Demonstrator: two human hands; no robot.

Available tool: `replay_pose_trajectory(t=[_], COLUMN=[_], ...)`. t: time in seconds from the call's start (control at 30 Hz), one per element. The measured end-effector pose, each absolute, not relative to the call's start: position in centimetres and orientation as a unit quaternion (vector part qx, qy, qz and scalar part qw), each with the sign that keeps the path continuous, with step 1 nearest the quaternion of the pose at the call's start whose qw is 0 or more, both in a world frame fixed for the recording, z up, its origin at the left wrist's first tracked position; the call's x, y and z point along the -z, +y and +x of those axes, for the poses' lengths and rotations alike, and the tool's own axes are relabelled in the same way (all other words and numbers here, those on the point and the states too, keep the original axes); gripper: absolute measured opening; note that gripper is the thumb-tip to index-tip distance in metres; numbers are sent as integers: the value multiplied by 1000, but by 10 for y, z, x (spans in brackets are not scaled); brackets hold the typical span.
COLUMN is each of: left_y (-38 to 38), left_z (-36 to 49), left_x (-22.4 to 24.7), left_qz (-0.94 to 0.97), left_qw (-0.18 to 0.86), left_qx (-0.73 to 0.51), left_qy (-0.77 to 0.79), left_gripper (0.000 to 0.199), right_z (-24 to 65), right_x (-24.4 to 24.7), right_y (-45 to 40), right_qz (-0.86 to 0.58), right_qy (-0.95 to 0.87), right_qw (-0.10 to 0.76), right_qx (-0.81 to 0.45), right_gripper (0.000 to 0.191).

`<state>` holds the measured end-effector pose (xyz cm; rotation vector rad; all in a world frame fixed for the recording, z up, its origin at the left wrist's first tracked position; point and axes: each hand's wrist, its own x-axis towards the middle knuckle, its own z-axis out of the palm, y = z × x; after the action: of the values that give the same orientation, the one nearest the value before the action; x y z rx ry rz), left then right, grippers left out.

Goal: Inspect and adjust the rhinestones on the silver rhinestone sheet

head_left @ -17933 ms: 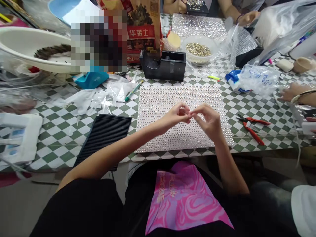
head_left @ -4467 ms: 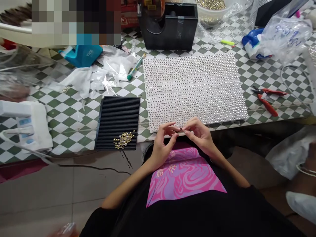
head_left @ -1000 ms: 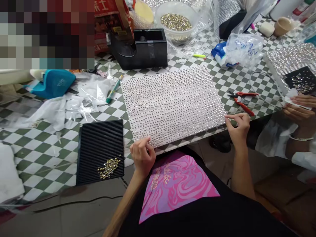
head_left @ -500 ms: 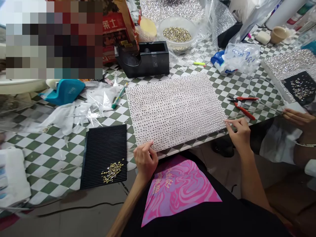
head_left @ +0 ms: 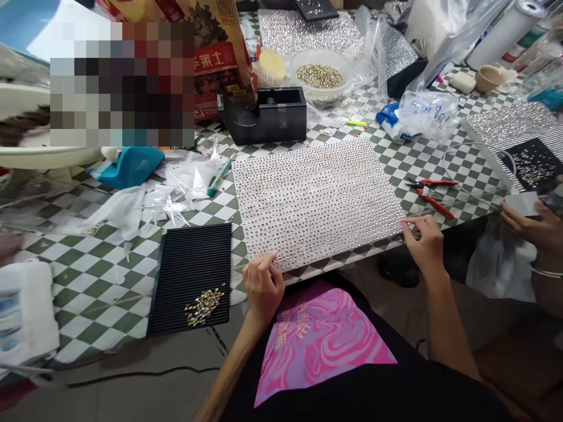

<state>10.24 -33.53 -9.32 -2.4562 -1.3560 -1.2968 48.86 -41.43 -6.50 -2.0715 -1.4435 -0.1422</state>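
A white sheet studded with rows of small rhinestones (head_left: 316, 205) lies flat on the checkered table in front of me. At its near left corner my left hand (head_left: 264, 282) is closed, with thumb and forefinger pinching the edge. My right hand (head_left: 424, 240) pinches the near right corner between thumb and fingertip, the other fingers curled. Left of the sheet rests a black ridged tray (head_left: 193, 252); a small heap of gold rhinestones (head_left: 204, 306) sits in its near right part.
Beyond the sheet stand a black tape dispenser (head_left: 281, 117) and a bowl of rhinestones (head_left: 299, 67). Red-handled pliers (head_left: 433, 199) lie to the right, near another person's hand (head_left: 530, 220) holding a white piece. A green pen (head_left: 220, 176) and a teal tape dispenser (head_left: 132, 167) are on the left.
The view has shifted slightly, so the table items appear a little lower and mostly further right. Both my hands keep their places at the sheet's corners. The other person's hand has changed pose slightly.
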Motion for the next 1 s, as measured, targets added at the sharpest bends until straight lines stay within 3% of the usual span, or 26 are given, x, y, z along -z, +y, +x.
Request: replay_pose_trajectory(t=[0.33, 0.57, 0.83, 1.0], left_y=[-337, -339, -339, -350], left_z=[101, 103, 99, 72], left_x=[95, 96, 80, 61], left_qz=[-766, -763, -762, -721], left_qw=[18, -7, -30, 19], left_qx=[442, 438, 425, 451], left_qy=[-467, -475, -488, -526], left_gripper=[36, 34, 31, 32], right_z=[481, 482, 457, 422], right_x=[66, 56, 34, 42], right_y=[-423, -404, -340, -307], right_qz=[-793, -793, -729, -656], right_qy=[-480, -471, -602, -707], right_qw=[374, 387, 324, 265], right_qx=[-9, 25, 22, 2], right_gripper=[26, 24, 32, 36])
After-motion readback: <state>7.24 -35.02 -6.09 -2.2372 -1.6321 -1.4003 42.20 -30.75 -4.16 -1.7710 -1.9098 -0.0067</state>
